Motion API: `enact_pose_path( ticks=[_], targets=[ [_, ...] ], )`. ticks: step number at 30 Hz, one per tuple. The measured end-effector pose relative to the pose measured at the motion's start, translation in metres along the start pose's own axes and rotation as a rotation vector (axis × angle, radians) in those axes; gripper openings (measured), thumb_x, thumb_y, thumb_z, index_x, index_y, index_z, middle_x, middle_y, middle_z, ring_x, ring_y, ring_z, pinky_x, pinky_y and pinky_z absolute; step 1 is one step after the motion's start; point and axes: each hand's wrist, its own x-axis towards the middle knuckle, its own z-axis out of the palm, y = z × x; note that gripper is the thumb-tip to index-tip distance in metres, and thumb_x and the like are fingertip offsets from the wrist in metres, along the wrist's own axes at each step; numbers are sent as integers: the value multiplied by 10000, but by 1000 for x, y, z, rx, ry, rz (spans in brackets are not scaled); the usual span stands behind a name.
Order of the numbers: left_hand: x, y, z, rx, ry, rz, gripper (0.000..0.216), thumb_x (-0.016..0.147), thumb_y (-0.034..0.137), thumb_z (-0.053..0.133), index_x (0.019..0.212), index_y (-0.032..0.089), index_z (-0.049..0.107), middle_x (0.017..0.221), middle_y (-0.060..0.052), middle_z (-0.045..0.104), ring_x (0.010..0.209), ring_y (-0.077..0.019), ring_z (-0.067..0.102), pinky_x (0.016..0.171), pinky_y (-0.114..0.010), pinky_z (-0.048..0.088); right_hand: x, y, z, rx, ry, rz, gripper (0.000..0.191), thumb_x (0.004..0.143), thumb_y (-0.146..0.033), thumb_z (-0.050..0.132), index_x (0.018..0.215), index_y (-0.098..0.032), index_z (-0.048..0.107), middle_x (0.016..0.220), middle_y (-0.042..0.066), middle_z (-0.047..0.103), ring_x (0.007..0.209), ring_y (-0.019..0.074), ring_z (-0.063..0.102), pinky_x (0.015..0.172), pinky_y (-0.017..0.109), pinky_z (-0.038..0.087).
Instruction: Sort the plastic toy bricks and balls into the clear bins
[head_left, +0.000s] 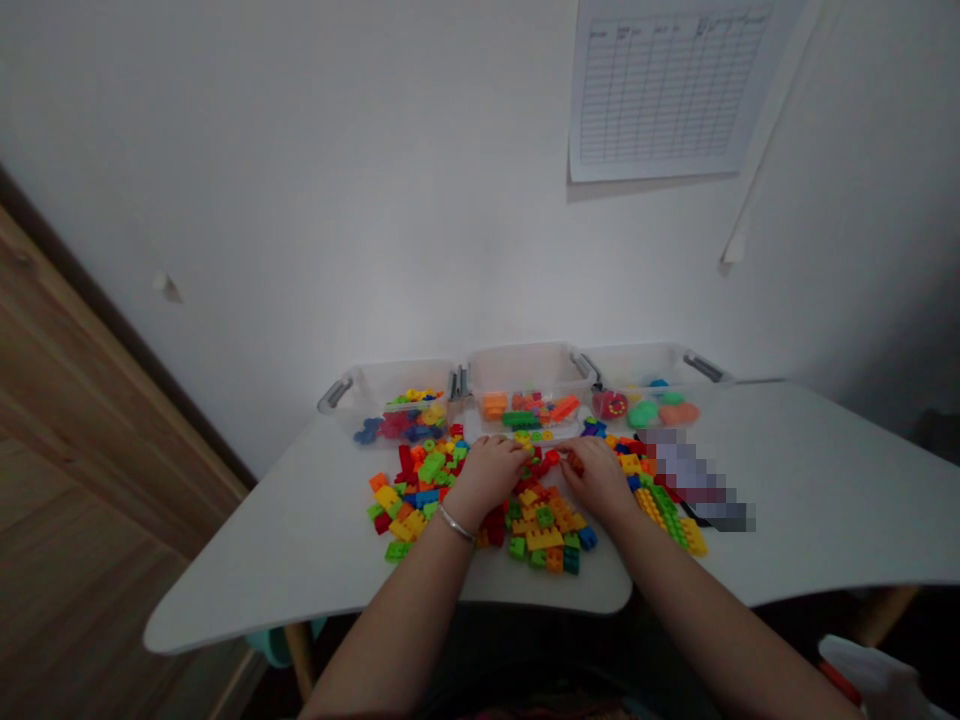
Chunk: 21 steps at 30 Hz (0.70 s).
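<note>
Directly between the half-curled hands [491, 472] sits a red block [553, 457], though whether either grips anything I cannot tell.

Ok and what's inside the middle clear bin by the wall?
Inside the middle bin, orange pieces and at least one green piece show. Anything lying beneath or directly behind them is covered, so I can't tell what's there.

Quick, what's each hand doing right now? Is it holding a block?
Left hand: curled over toy bricks; can't tell whether it holds one.
Right hand: close to a red brick; can't tell whether it's gripped.
</note>
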Motion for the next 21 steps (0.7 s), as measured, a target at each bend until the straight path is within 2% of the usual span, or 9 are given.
enact_pose_path(
  ticks=[5, 9, 11, 13, 16, 21],
  targets=[
    [2, 4, -9, 46, -5, -110, 199, 917, 236, 492, 922, 166, 679, 953, -103, 673, 937, -241, 629, 829, -373, 494, 0, -2, 0, 14, -8, 5, 230, 817, -143, 526, 1001, -190, 656, 936, 74, 684, 933, 247, 570, 868, 384, 444],
    [8, 10, -12, 43, 53, -117, 251, 926, 161, 453, 1098, 207, 631, 1065, -86, 637, 934, -213, 620, 772, -334, 499, 0, -3, -1, 16, -3, 9, 260, 810, -128, 512, 1019, -190, 653, 939, 77, 680, 939, 247, 567, 868, 384, 443],
    [10, 13, -12, 32, 54, -74, 318, 934, 160, 448, 1203, 256, 587, 1129, -74, 625, 963, -202, 610, 793, -327, 493, 0, -3, -1, 25, -1, 4, 261, 811, -127, 509, 1021, -192, 650, 944, 77, 680, 942, 246, 567, 872, 386, 443],
    [11, 14, -10, 29, 30, -51, 343, 937, 167, 452, 1239, 276, 575, 1089, -68, 644, 989, -204, 598, 835, -335, 480, 0, -2, -1, 30, -3, -2, 247, 815, -130, 510, 1009, -194, 649, 947, 75, 681, 940, 245, 568, 872, 390, 444],
    [12, 12, -6, 46, 11, -49, 317, 931, 180, 477, 1201, 264, 619, 978, -72, 664, 997, -219, 578, 876, -356, 461, -1, 0, 0, 22, -1, 1, 225, 820, -139, 514, 993, -187, 648, 944, 77, 683, 936, 247, 567, 864, 390, 448],
    [14, 5, 2, 57, 34, -101, 236, 913, 179, 500, 1030, 218, 701, 936, -101, 680, 1017, -253, 560, 875, -400, 445, -1, 0, 0, 8, 6, 4, 231, 817, -138, 509, 996, -192, 646, 949, 80, 683, 941, 248, 574, 865, 392, 452]
  ],
)
